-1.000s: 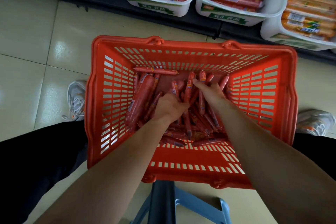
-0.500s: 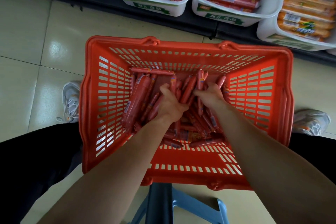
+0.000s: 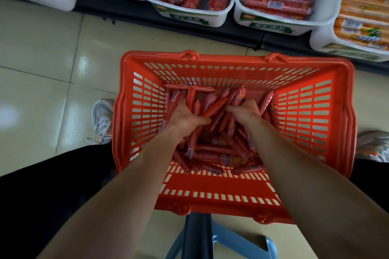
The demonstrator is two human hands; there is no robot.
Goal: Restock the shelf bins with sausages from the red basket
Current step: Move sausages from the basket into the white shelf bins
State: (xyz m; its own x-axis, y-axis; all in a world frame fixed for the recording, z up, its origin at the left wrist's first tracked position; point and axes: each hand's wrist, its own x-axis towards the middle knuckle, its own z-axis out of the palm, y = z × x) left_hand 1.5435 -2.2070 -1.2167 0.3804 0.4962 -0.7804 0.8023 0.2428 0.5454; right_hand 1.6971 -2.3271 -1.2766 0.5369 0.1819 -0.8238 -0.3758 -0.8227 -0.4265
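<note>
Red basket (image 3: pixel 231 60): many sausages (image 3: pixel 216 153) inside. Left hand (image 3: pixel 185 118), right hand (image 3: pixel 245 111): fingers (image 3: pixel 230 108) curled round handfuls. Shelf bins (image 3: pixel 271 26), 12 o'clock: part-filled; restocking judged unfinished.

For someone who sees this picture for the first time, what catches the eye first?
The big red basket fills the middle of the view, with a heap of thin red sausages in its bottom. The left hand and the right hand are both down in that heap, gripping sausages. Along the top edge stand white shelf bins with packed sausages.
</note>
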